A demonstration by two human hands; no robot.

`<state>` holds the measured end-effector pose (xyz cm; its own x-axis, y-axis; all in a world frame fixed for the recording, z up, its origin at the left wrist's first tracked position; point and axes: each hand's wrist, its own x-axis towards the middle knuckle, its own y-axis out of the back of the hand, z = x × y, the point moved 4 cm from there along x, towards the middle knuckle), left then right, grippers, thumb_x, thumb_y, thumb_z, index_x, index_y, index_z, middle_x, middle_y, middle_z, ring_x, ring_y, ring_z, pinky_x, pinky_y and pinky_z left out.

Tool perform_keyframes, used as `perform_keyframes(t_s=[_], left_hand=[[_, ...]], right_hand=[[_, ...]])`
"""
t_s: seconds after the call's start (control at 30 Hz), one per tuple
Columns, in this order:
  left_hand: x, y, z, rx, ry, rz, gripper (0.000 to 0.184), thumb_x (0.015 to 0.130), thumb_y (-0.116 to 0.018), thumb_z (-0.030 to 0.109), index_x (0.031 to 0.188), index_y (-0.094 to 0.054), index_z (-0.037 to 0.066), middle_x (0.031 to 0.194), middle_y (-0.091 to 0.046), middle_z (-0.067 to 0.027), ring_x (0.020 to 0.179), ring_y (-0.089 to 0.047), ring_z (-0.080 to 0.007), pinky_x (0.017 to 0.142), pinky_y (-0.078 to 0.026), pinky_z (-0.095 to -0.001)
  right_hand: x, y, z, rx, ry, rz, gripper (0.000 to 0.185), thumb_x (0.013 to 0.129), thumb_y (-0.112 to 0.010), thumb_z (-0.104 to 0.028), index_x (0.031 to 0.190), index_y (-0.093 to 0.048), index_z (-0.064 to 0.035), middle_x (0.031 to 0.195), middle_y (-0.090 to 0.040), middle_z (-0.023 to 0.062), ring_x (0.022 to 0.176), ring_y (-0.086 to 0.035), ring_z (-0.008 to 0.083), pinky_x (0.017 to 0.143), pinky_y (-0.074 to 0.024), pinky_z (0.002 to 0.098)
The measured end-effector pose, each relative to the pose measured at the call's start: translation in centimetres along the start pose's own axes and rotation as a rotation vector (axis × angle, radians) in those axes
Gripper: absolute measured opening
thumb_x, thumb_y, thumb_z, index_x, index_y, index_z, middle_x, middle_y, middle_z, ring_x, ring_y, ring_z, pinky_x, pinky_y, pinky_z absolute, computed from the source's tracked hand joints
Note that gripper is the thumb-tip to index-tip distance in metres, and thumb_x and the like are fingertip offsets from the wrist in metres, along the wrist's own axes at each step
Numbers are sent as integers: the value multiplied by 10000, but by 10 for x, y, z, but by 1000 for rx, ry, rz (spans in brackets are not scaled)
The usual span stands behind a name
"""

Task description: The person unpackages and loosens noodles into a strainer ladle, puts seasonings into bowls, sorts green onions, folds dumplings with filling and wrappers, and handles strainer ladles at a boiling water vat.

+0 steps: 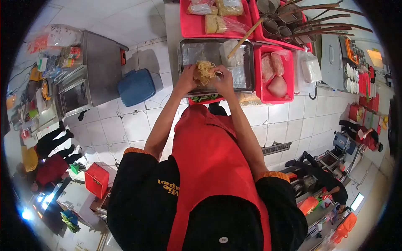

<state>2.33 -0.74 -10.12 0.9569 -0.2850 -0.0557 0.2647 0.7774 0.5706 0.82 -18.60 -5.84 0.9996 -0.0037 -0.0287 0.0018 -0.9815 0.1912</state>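
Note:
Yellow noodles [205, 72] hang between my two hands above a metal tray [184, 46]. My left hand [189, 78] has its fingers closed on the left side of the noodles. On the right side, my right hand [223, 79] pinches them with bent fingers. Right of the noodles, inside the tray, lie white and clear plastic packs [234, 54]. A long wooden stick [247, 36] slants across the tray's right part, its lower end resting near the packs. Green leaves [203, 98] show in a red tray just below the metal one.
Behind the metal tray, a red tray [184, 19] holds bagged noodles. Strainers [270, 28] with long handles fill another red bin. A red basket [261, 90] with packed food stands at the right. A blue-lidded bin [136, 87] is on the floor. Several people work farther off on both sides.

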Motion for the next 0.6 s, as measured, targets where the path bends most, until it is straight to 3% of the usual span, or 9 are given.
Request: perform_keyframes(t_s=[0.07, 0.13, 0.2, 0.3, 0.4, 0.43, 0.5, 0.57, 0.6], left_hand=[[1, 1, 2, 115, -37, 26, 553, 707, -701, -27, 1237, -548, 6, 1293, -532, -211, 1205, -501, -404, 1038, -422, -442], [5, -2, -4, 230, -81, 51, 533, 733, -701, -17, 1242, -547, 5, 1280, -558, -200, 1186, -526, -395, 1026, -441, -417], [9, -8, -18, -81, 23, -2, 458, 766, -662, -32, 1212, -563, 7, 1148, -633, -186, 1031, -619, -376, 914, -504, -373], [9, -4, -11, -423, 179, -123, 388, 793, -618, -47, 1174, -581, 20, 1018, -670, -165, 887, -664, -357, 797, -529, -335], [8, -12, -20, -643, 186, -291, 461, 750, -643, -72, 1189, -571, 50, 1091, -646, -162, 999, -632, -349, 882, -504, -380], [7, -10, -19, -642, 184, -293, 461, 750, -643, -72, 1189, -571, 50, 1091, -646, -162, 999, -632, -349, 882, -504, -380], [3, 12, -6, 278, -124, -47, 601, 678, -734, -50, 1235, -547, 74, 1228, -580, -152, 1136, -554, -346, 1000, -442, -430], [1, 32, 25, 214, -79, -14, 657, 648, -758, -41, 1254, -536, 81, 1281, -536, -151, 1190, -506, -357, 1037, -407, -448], [5, 37, 34, 152, -53, 21, 713, 619, -781, -31, 1274, -525, 88, 1334, -491, -149, 1244, -458, -369, 1075, -371, -466]], right_hand=[[-4, 1, 11, -309, 292, -65, 260, 707, -655, 46, 952, -672, -41, 974, -642, 109, 981, -628, 221, 816, -511, 309], [-10, 6, 26, -344, 207, -120, 252, 709, -665, 40, 948, -672, -37, 981, -643, 104, 993, -627, 211, 823, -512, 307], [-8, 5, 32, -380, 116, -177, 244, 710, -674, 34, 944, -673, -32, 988, -645, 99, 1006, -625, 201, 831, -512, 305], [-1, 9, 24, -257, 61, 63, 253, 726, -707, 20, 970, -664, -27, 1004, -647, 108, 1010, -625, 206, 821, -518, 309], [1, 5, 23, -447, 190, 54, 271, 746, -740, 4, 1001, -654, -27, 1022, -654, 112, 986, -635, 194, 803, -528, 312], [2, 5, 29, -328, -1, 38, 301, 741, -750, -4, 1023, -647, -24, 1030, -656, 118, 966, -643, 208, 805, -532, 326], [2, 3, 31, -204, -191, 10, 332, 735, -759, -11, 1045, -640, -22, 1038, -658, 124, 946, -652, 221, 808, -535, 341], [-3, 3, 14, 152, -115, 56, 292, 683, -747, -28, 961, -657, -17, 966, -637, 172, 856, -649, 349, 798, -535, 415], [-6, 6, 18, 153, -112, 55, 292, 683, -747, -28, 961, -657, -17, 966, -637, 172, 856, -649, 349, 798, -535, 415]])
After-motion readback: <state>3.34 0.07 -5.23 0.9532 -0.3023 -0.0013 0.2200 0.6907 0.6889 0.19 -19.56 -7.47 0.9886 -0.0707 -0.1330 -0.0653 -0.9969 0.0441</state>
